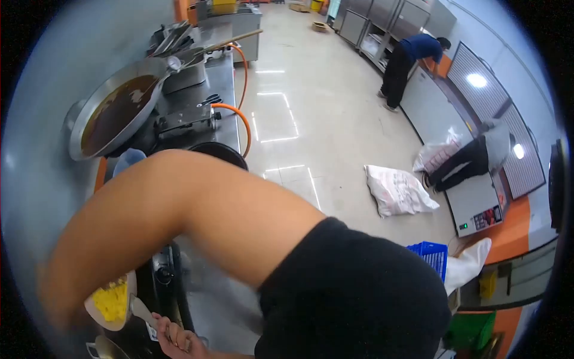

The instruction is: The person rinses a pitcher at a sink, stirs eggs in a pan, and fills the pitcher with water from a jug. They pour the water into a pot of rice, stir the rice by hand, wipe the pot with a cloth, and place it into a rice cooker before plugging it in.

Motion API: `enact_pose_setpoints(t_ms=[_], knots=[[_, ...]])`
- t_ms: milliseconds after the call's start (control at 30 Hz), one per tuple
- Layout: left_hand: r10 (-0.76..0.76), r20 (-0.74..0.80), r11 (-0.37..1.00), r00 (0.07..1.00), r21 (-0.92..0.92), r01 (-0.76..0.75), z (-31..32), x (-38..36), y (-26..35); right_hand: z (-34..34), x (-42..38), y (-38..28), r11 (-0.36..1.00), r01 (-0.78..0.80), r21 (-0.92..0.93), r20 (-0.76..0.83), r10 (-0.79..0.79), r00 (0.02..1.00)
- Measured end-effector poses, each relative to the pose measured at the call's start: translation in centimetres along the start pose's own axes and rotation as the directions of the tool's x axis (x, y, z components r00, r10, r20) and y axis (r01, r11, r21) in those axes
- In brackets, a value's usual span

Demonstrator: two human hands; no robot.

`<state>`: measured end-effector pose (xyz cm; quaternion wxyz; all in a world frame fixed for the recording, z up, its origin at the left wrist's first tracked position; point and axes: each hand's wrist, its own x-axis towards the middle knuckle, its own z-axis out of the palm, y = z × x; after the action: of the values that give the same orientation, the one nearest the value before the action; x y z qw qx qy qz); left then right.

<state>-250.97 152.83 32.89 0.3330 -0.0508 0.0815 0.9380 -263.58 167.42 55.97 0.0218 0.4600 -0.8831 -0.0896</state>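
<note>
At the bottom left my left hand (173,338) is closed round the pale handle of a shallow pan (88,306). Bright yellow food (112,301), perhaps egg, lies in it. My bare right arm crosses the view from a black sleeve (359,293), bent at the elbow, with the forearm dropping to the far left beside the pan. Motion smears my right hand (57,314), so its fingers and anything in them cannot be made out. Below the pan, part of a metal pot (107,348) shows at the bottom edge. Dark stove parts (164,269) stand just right of the pan.
A large wok (76,134) of brown liquid stands on the left counter. Near it are a burner (188,118), scissors (210,100) and an orange hose (245,128). Two people (402,66) bend over chest freezers (427,110) at the right; white sacks (399,190) lie on the floor.
</note>
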Motion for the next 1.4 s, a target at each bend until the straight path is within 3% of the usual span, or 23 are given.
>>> enact_pose_setpoints(t_ms=[100,233,333,400,467,567,600,633,700,800,867,933,1000,1033,1100,1133,1200,1267,1333,1400], knots=[[-0.057,0.032,0.997,0.998,-0.058,0.059,0.6,0.4,-0.4,0.9,2.9,-4.3,0.995,0.072,-0.072,-0.011,-0.073,0.997],[-0.119,0.062,0.989,0.991,-0.083,0.124,0.8,0.2,-0.2,5.0,3.6,-6.1,0.995,-0.020,-0.093,0.004,0.021,1.000],[-0.129,0.109,0.984,0.986,-0.108,0.141,0.1,0.2,-1.2,8.6,0.9,-1.9,0.953,-0.302,0.009,-0.002,0.303,0.953],[0.045,-0.095,0.996,0.994,0.083,-0.037,0.5,-0.5,-1.6,10.1,-0.1,0.1,0.888,-0.459,0.026,0.008,0.459,0.888],[-0.030,-0.150,0.999,0.988,-0.022,0.027,2.6,-0.7,-2.6,11.3,-3.0,2.1,0.827,-0.556,-0.087,0.055,0.561,0.826],[0.023,-0.208,1.000,0.978,0.014,-0.020,4.3,-0.6,-2.9,10.6,-2.7,3.5,0.843,-0.458,-0.281,0.054,0.490,0.870],[0.015,-0.230,0.998,0.973,0.056,-0.003,4.6,-1.1,-2.8,11.2,-2.7,4.2,0.876,-0.384,-0.290,-0.050,0.387,0.921],[0.067,-0.224,0.997,0.972,0.055,-0.056,4.6,-1.4,-2.6,11.4,-2.4,4.5,0.879,-0.342,-0.332,-0.073,0.337,0.939],[0.062,-0.264,0.986,0.962,0.166,-0.018,4.4,-1.4,-2.9,11.5,-2.4,5.0,0.876,-0.296,-0.380,-0.095,0.282,0.955],[0.085,-0.256,0.980,0.963,0.194,-0.035,4.3,-1.3,-2.8,10.9,-2.8,5.6,0.909,-0.256,-0.328,-0.089,0.240,0.967],[0.088,-0.258,0.984,0.962,0.171,-0.044,4.3,-1.6,-2.7,9.0,-3.8,5.9,0.879,-0.202,-0.431,0.013,0.230,0.973],[0.087,-0.257,0.989,0.962,0.140,-0.052,4.3,-1.7,-2.6,8.4,-5.9,7.5,0.810,-0.207,-0.549,-0.160,0.141,0.977],[0.077,-0.258,0.992,0.963,0.120,-0.047,4.2,-1.7,-2.5,2.7,-7.6,5.3,0.908,-0.314,-0.276,0.051,0.340,0.939],[0.071,-0.258,0.993,0.964,0.113,-0.042,4.6,-1.4,-2.4,1.9,-8.5,5.5,0.908,-0.314,-0.278,0.059,0.342,0.938],[0.067,-0.250,0.992,0.966,0.119,-0.038,4.5,-1.3,-2.2,1.7,-10.3,5.8,0.966,-0.182,-0.184,0.264,0.227,0.937],[0.067,-0.247,0.993,0.967,0.116,-0.039,4.4,-1.2,-2.2,2.7,-11.0,5.3,0.966,-0.180,-0.187,0.266,0.226,0.937],[0.041,-0.249,0.993,0.968,0.120,-0.011,4.1,-1.1,-2.2,6.3,-12.3,3.5,0.988,-0.146,0.044,0.198,0.134,0.971],[0.042,-0.224,0.992,0.974,0.124,-0.014,3.9,-1.1,-2.5,7.7,-9.6,-1.1,0.934,-0.355,-0.032,0.238,0.352,0.905],[0.038,-0.211,0.992,0.977,0.129,-0.011,3.9,-1.3,-3.0,12.5,-7.4,-1.9,0.891,-0.453,0.030,0.074,0.450,0.890],[0.081,-0.252,0.990,0.964,0.134,-0.048,4.5,-1.3,-3.0,16.9,-6.1,1.3,0.910,-0.362,-0.204,-0.243,0.311,0.919]])
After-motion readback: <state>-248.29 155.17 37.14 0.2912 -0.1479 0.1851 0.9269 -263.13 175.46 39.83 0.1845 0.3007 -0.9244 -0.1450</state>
